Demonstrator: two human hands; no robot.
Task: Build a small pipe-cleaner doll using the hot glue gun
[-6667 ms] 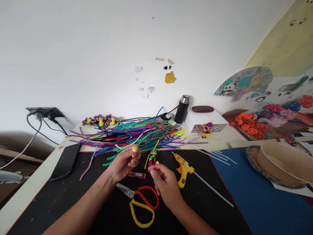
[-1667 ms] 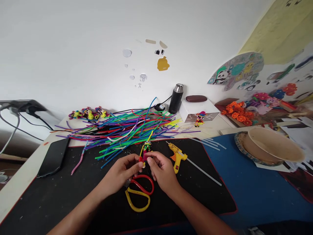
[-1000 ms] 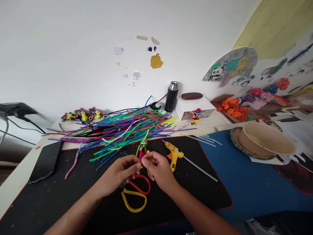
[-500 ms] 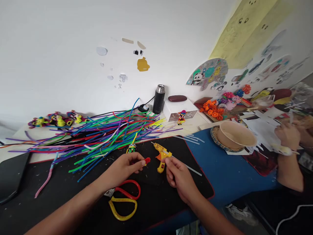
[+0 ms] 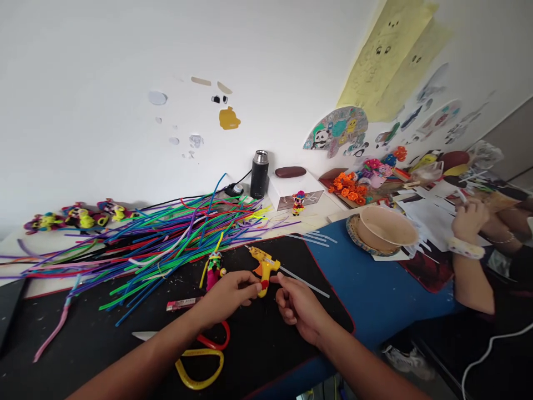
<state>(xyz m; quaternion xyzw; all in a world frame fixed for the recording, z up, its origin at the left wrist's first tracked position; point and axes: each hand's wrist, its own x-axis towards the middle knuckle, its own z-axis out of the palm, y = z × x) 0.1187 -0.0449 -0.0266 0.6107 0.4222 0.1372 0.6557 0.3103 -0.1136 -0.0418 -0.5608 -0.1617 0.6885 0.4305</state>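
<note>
My left hand point(image 5: 233, 294) is closed, pinching a small red fuzzy piece point(image 5: 264, 284) between thumb and fingertips. Just behind that piece lies a yellow glue gun point(image 5: 265, 264) on the black mat, a clear glue stick point(image 5: 306, 282) poking from its back. My right hand point(image 5: 302, 305) hovers by the gun's handle, one finger reaching out and the others loosely curled; I see nothing in it. A small pipe-cleaner figure point(image 5: 214, 269) in green, yellow and magenta lies beyond my left hand. Scissors point(image 5: 200, 369) with red and yellow handles lie partly under my left forearm.
Many coloured pipe cleaners point(image 5: 179, 233) spread across the left and back. A black thermos point(image 5: 259, 175), a white box point(image 5: 310, 186) with a small figure before it, and loose glue sticks point(image 5: 312, 239) stand or lie behind. At right are a bowl point(image 5: 387, 228) and another person's arm point(image 5: 472, 272).
My left hand has moved right with the red piece, up to the glue gun's handle. My right hand has drawn slightly off the gun. The figure and a red-and-white packet are now uncovered.
</note>
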